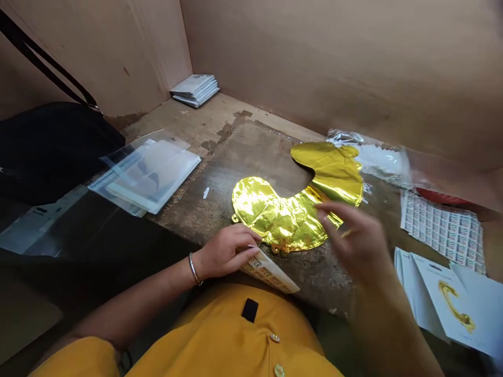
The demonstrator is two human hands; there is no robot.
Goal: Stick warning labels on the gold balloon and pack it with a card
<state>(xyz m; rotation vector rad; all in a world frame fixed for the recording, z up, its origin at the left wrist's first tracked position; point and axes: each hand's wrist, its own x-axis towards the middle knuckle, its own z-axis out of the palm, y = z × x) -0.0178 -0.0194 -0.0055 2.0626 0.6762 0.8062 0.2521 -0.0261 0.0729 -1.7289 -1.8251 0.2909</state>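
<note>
My left forearm lies low across the bench edge, a metal bangle (193, 268) on the wrist, and my left hand (226, 251) is curled and closed on the end of a printed card (269, 271), which sticks out to the right below the hand. My fingers sit right at the lower edge of a gold foil balloon (286, 212) and seem to touch it. My right hand (356, 241) is raised and open with the fingers spread, holding nothing. It is blurred over the balloon's right side, so I cannot tell if it touches the foil.

The balloon lies flat on a worn wooden bench (251, 152), directly in front of me and between my hands. It is a deflated, shiny crescent, creased across its lower part, with a small tab on its left edge. Its upper end rests against crumpled clear plastic (365, 157). A sheet of small printed labels (442, 230) lies to the right.
</note>
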